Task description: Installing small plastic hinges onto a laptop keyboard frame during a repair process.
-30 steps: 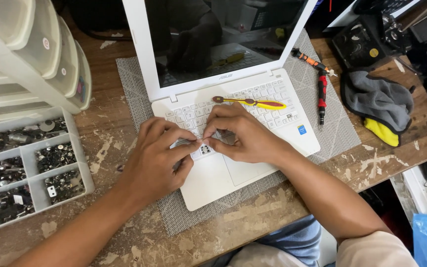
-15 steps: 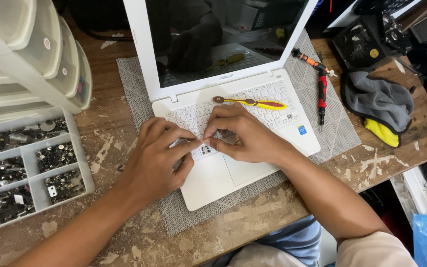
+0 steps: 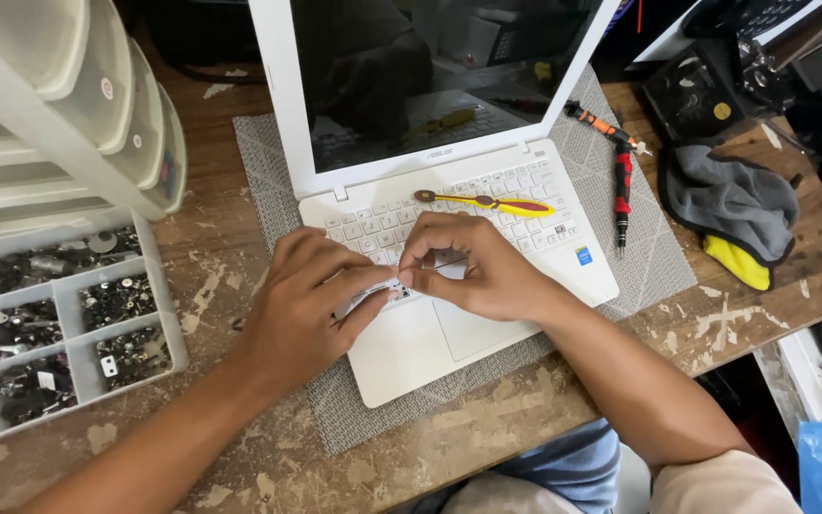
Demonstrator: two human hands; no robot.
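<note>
Both hands meet in the centre of the frame, over the lower rows of the keyboard of a white laptop point(image 3: 487, 314). The left hand point(image 3: 302, 309) lies flat and half curled on the palm rest, its thumb and first finger closed together on a small key piece point(image 3: 394, 288) just at the lower edge of the keyboard point(image 3: 449, 214); the right hand point(image 3: 473, 271) comes from the other side with its fingertips bent down and pinched on the same small piece, so the two hands hold it from both ends, probably to keep it level over its place. I cannot tell if the piece is already seated or only resting there. A yellow and red screwdriver point(image 3: 487, 203) lies across the upper key rows, just above the right hand, within easy reach. The laptop stands open on a grey woven mat point(image 3: 611, 276), which seems to protect it from the rough wooden table point(image 3: 211, 286). Right of the laptop, on the mat, lie two red and black screwdrivers point(image 3: 622, 186). Further right is a grey and yellow cloth point(image 3: 730, 214). At the left edge of the frame stands a divided tray point(image 3: 64, 324) of small metal parts, sorted by compartment, and in the upper left pale plastic drawers point(image 3: 68, 105).
</note>
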